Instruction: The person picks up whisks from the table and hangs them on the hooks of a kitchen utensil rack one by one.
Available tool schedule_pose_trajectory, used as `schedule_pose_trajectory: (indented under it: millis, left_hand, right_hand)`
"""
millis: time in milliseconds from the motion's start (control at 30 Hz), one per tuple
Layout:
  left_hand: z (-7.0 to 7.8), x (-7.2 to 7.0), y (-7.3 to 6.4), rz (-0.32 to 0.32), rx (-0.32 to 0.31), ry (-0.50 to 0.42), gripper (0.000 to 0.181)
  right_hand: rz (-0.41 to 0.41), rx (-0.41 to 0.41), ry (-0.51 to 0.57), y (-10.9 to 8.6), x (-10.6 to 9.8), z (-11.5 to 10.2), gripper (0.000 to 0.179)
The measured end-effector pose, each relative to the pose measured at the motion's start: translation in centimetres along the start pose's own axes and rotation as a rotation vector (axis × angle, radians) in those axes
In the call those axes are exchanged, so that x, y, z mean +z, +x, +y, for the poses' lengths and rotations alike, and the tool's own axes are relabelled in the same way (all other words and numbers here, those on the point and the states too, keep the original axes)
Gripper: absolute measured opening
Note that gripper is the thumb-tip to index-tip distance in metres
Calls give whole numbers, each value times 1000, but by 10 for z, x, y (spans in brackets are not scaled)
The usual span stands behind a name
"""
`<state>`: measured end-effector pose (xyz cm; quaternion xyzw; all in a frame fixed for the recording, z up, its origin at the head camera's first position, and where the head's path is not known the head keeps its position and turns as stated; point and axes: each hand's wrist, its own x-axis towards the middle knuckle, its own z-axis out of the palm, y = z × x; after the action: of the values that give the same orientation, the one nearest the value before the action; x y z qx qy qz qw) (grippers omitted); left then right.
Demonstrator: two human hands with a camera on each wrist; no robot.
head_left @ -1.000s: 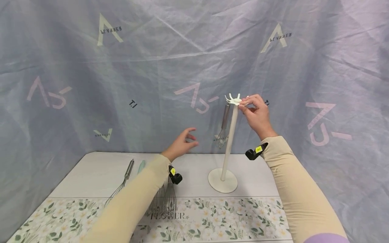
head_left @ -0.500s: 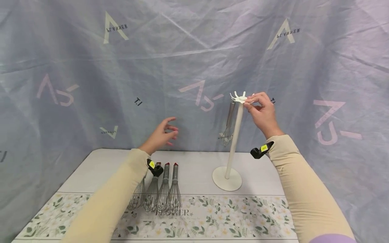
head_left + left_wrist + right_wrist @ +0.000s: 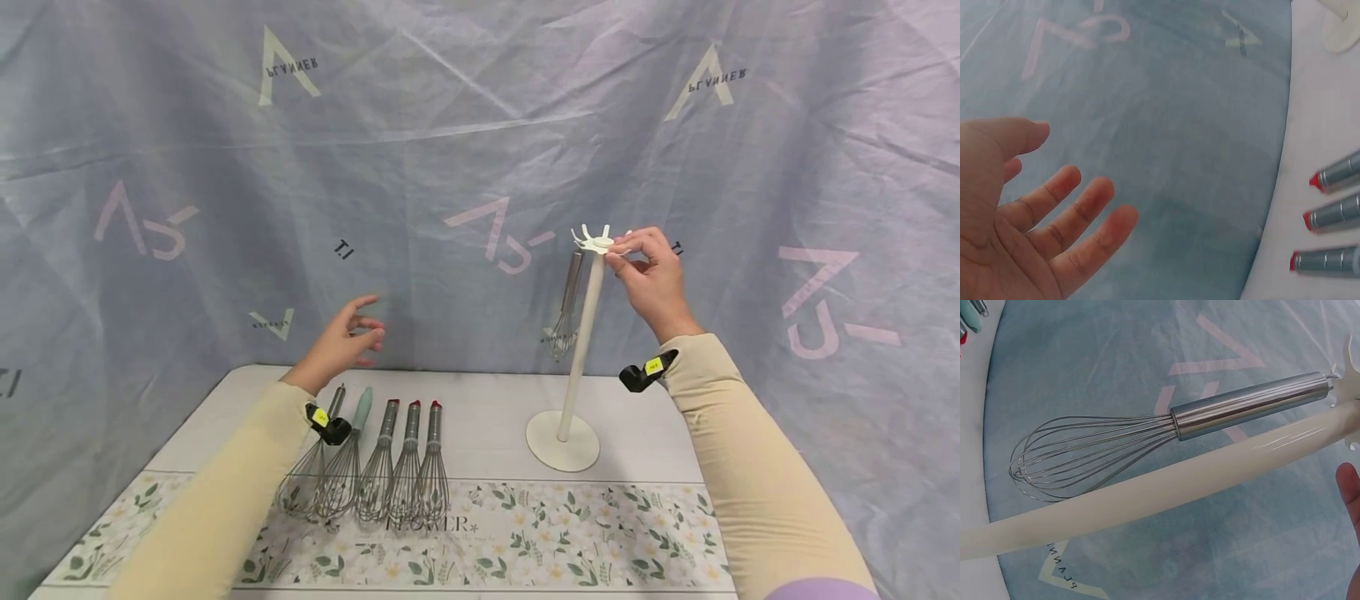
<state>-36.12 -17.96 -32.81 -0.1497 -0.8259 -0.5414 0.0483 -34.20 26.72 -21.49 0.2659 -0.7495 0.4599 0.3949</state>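
Observation:
A cream utensil stand (image 3: 582, 350) rises from a round base at the right of the table, with a ring of hooks (image 3: 595, 242) on top. My right hand (image 3: 651, 275) pinches the edge of that hook ring between thumb and fingers. From one hook hangs a steel whisk (image 3: 1250, 406), wires downward beside the pole. My left hand (image 3: 341, 343) is in the air over the table's back left, fingers loosely bent and holding nothing. Below it several whisks lie in a row, among them one with a mint handle (image 3: 363, 408) and a red-tipped one (image 3: 434, 425) at the right end.
The white table (image 3: 480, 408) carries a floral-printed band (image 3: 600, 533) along its front. A grey-blue curtain (image 3: 420, 100) hangs right behind the table and along both sides. The stand's round base (image 3: 562, 454) rests near the back right.
My left hand has moved left, away from the stand, bringing the row of whisks into sight. My right hand stays at the hook ring. The head view has shifted slightly.

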Motion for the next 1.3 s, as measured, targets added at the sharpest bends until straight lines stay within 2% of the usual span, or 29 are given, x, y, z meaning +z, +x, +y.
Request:
schedule_pose_trajectory:
  millis: [333, 600, 800, 1067, 1300]
  left_hand:
    - [-39, -26, -18, 32, -17, -55, 71]
    - [-71, -38, -29, 121, -108, -92, 73]
    - [-92, -38, -38, 141, -185, -109, 77]
    - [-123, -33, -45, 202, -301, -124, 77]
    - [-141, -28, -50, 213, -409, -131, 75]
  right_hand:
    - [2, 7, 18, 1, 2, -1, 12]
    - [8, -18, 33, -1, 3, 0, 14]
    - [11, -10, 8, -2, 2, -1, 12]
    - [15, -14, -3, -1, 2, -1, 12]
    - [14, -16, 5, -1, 2, 0, 12]
